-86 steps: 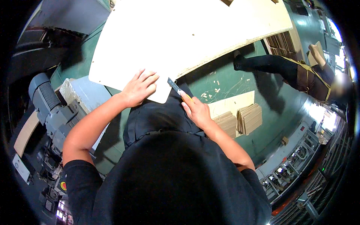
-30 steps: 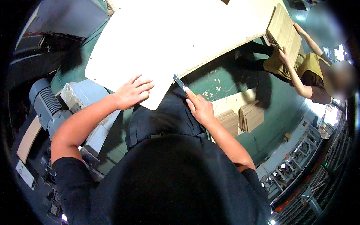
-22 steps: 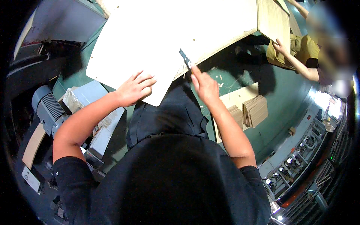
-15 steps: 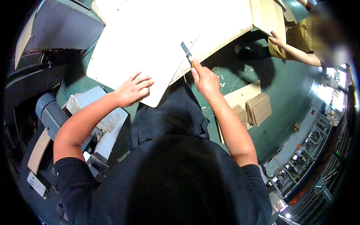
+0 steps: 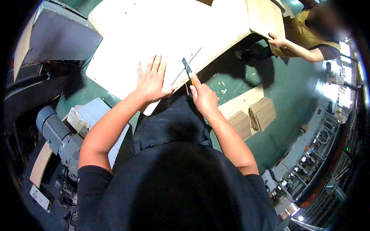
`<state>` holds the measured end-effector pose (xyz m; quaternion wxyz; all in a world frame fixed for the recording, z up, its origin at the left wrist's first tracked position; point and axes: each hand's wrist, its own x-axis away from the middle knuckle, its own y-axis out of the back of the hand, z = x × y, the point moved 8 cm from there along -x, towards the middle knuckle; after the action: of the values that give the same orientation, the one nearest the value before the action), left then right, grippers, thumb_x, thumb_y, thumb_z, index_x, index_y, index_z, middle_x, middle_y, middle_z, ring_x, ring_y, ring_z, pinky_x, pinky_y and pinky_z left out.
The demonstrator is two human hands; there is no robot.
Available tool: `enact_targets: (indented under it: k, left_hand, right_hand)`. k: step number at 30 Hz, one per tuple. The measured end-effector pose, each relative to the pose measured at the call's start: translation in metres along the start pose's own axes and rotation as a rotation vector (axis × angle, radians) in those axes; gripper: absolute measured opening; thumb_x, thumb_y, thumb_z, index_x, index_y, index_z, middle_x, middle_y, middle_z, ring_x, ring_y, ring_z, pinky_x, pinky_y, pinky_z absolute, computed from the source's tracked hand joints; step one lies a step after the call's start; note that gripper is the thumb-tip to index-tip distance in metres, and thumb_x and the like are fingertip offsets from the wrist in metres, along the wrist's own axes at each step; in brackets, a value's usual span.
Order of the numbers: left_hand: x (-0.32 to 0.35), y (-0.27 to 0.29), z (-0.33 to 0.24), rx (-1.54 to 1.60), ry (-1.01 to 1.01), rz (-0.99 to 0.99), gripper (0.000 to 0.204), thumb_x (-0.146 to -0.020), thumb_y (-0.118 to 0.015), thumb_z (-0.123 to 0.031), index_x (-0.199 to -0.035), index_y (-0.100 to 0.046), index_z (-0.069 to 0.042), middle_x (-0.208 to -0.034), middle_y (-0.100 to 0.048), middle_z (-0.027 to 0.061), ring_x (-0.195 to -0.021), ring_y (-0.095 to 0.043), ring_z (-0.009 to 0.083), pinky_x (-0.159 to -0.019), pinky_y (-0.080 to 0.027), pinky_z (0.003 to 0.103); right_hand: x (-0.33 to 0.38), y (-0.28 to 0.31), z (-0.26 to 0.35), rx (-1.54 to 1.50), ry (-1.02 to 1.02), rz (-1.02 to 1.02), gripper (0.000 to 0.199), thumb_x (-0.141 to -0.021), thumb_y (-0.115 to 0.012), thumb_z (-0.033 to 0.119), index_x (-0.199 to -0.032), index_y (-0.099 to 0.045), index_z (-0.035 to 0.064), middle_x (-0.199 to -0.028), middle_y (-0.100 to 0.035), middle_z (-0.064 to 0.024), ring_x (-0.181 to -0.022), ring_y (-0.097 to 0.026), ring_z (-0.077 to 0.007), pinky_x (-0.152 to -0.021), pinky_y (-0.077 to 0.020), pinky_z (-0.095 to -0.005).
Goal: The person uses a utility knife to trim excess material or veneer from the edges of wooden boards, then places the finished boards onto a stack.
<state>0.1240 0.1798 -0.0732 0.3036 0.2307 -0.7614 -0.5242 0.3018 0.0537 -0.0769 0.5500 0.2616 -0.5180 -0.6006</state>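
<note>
1. At the right edge of the pale wooden counter (image 5: pixel 123 50), the right hand (image 5: pixel 205 99) clasps the yellow-handled, dark-bladed knife (image 5: pixel 187 67), long axis forward, slightly left.
2. The left hand (image 5: pixel 151 82) lies flat, farther off, fingers apart.

Ribbed grey motor (image 5: pixel 57 126), green floor (image 5: pixel 287 96)

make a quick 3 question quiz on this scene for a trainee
1. Which hand holds the knife? A) left B) right C) neither
2. True or false: the left hand is clenched in a fist.
3. Fill in: a co-worker's hand is at the edge of a wooden ____.

Key:
1. B, the right hand.
2. False: the left hand lies palm down on the table, fingers spread.
3. panel
</note>
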Motion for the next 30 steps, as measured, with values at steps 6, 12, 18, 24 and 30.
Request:
enact_targets:
  k: [6, 12, 18, 24, 30]
  left_hand:
    - [-0.004, -0.005, 0.000, 0.029, 0.072, 0.028, 0.106, -0.078, -0.079, -0.060, -0.160, -0.043, -0.002, -0.177, -0.023, 0.0207, -0.166, -0.016, 0.0363, -0.128, -0.006, 0.073]
    - [-0.005, -0.006, 0.000, 0.043, 0.069, 0.039, 0.105, -0.077, -0.079, -0.058, -0.159, -0.044, -0.003, -0.177, -0.023, 0.0203, -0.166, -0.016, 0.0360, -0.129, -0.007, 0.072]
    - [-0.006, -0.009, 0.002, 0.039, 0.073, 0.054, 0.105, -0.077, -0.078, -0.058, -0.159, -0.043, -0.003, -0.177, -0.023, 0.0203, -0.166, -0.016, 0.0365, -0.129, -0.006, 0.072]
    - [-0.008, -0.007, 0.002, 0.031, 0.074, 0.045, 0.104, -0.076, -0.078, -0.059, -0.158, -0.044, -0.004, -0.176, -0.025, 0.0205, -0.165, -0.017, 0.0368, -0.129, -0.006, 0.071]
    - [-0.009, -0.005, 0.001, 0.049, 0.084, 0.052, 0.105, -0.075, -0.078, -0.059, -0.158, -0.045, -0.003, -0.176, -0.025, 0.0206, -0.165, -0.018, 0.0367, -0.129, -0.007, 0.071]
  right_hand:
    - [0.016, 0.008, -0.005, -0.017, -0.034, 0.071, 0.055, -0.107, -0.063, 0.035, -0.160, -0.048, 0.0328, -0.086, -0.067, -0.0191, -0.076, -0.070, -0.0456, -0.068, -0.0562, -0.0590]
    - [-0.031, 0.015, -0.008, 0.028, -0.043, -0.007, 0.051, -0.106, -0.065, 0.032, -0.155, -0.056, 0.0262, -0.081, -0.067, -0.0207, -0.079, -0.070, -0.0451, -0.070, -0.0546, -0.0581]
    - [-0.067, 0.040, -0.025, 0.027, -0.051, -0.066, 0.048, -0.107, -0.062, 0.031, -0.154, -0.057, 0.0233, -0.087, -0.070, -0.0199, -0.081, -0.070, -0.0438, -0.071, -0.0541, -0.0563]
    - [-0.020, 0.015, -0.023, 0.043, 0.053, 0.020, 0.053, -0.106, -0.065, 0.033, -0.157, -0.054, 0.0279, -0.087, -0.066, -0.0176, -0.078, -0.070, -0.0425, -0.069, -0.0554, -0.0561]
    - [-0.007, -0.002, -0.031, -0.014, 0.081, -0.026, 0.050, -0.106, -0.065, 0.036, -0.154, -0.057, 0.0310, -0.087, -0.065, -0.0175, -0.072, -0.069, -0.0443, -0.065, -0.0568, -0.0577]
